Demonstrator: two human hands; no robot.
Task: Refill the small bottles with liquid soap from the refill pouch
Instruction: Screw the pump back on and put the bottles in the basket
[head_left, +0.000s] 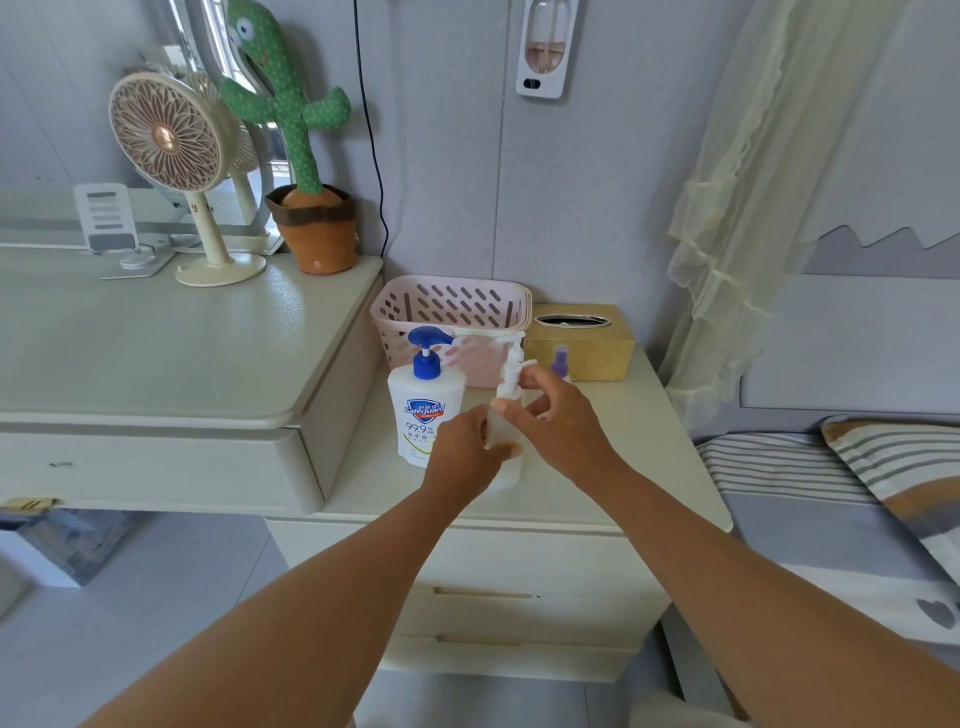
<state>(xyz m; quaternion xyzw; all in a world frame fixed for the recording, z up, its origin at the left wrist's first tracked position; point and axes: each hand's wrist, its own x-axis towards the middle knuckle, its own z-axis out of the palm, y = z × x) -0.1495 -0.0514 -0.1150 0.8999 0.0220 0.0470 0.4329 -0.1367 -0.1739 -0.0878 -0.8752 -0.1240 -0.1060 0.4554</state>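
Cream nightstand (613, 441) carries a Safeguard pump bottle (423, 415); just beside it the left hand (462, 457) wraps the small frosted bottle (504, 441) — probably light, slippery plastic — while right-hand fingers (558, 421) pinch its pump collar (508, 391).

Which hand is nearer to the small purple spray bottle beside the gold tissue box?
Right. The right hand grips the white pump top just in front-left of the small purple spray bottle; the left hand holds the translucent bottle body, farther left.

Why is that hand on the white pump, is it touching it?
Touching. The head view shows the right hand with fingers pinching the white pump of the small bottle.
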